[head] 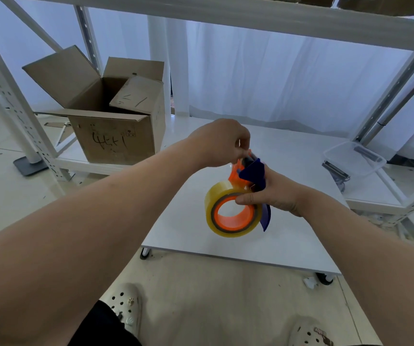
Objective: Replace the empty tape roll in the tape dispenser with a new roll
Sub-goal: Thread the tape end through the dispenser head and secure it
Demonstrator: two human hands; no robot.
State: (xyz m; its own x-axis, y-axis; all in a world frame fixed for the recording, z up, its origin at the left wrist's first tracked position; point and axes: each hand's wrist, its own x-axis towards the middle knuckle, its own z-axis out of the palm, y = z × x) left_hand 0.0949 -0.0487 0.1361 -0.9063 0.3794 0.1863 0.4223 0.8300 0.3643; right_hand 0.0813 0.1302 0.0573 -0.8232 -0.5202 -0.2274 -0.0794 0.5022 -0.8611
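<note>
A blue and orange tape dispenser point(252, 172) is held in the air above a low white table point(263, 243). A full roll of clear yellowish tape point(212, 208) sits on the dispenser's orange hub. My right hand point(273, 193) grips the dispenser's body from the right, thumb resting on the roll's edge. My left hand point(219, 142) is above it, fingers pinched at the dispenser's orange front end; what they pinch is hidden by the fingers.
An open cardboard box point(112, 113) stands on a low shelf at the back left. A clear plastic tray point(353, 157) lies at the right on white metal shelving point(388, 96). My two feet in pale clogs are on the floor below.
</note>
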